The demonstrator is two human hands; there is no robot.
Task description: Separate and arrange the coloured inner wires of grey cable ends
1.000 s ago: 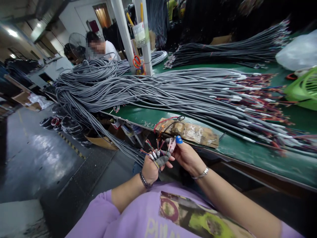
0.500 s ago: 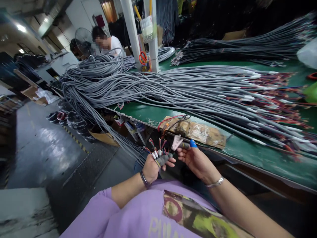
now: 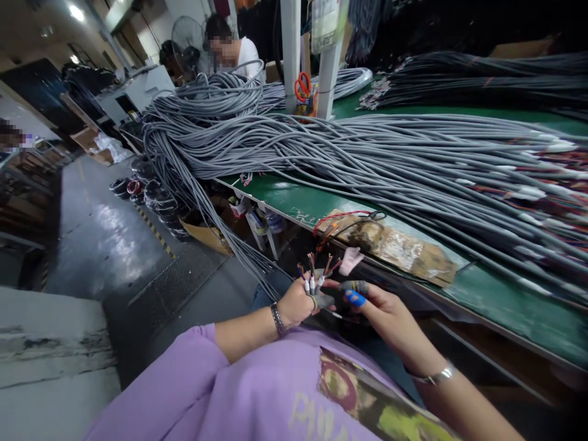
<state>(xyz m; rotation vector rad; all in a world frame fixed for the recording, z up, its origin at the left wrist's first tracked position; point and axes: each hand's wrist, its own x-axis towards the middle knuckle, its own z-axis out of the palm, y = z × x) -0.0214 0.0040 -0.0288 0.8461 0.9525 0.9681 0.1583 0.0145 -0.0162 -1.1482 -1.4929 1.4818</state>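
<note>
My left hand (image 3: 296,303) is closed around several grey cables (image 3: 248,254) that run down from the bench. Their white-wrapped ends (image 3: 313,284) stand up from the fist, with thin coloured wires (image 3: 312,264) fanned out at the top. A grey cover is on one of its fingers. Just right of the wires is my right hand (image 3: 379,309), its blue-covered thumb and grey-covered index finger drawn together. Anything between those fingertips is too small to make out. A pale pink cloth (image 3: 351,260) hangs at the bench edge above the right hand.
A thick heap of grey cables (image 3: 294,147) covers the green bench (image 3: 285,196). Along its front edge lies a taped board (image 3: 399,248) with red and black leads. White posts (image 3: 328,79) rise behind. A person (image 3: 248,55) sits near a fan (image 3: 187,33).
The view has swung left, so the bench appears farther right. My right thumb and index finger have closed together, nearer the wires. My left hand keeps its hold on the cables.
</note>
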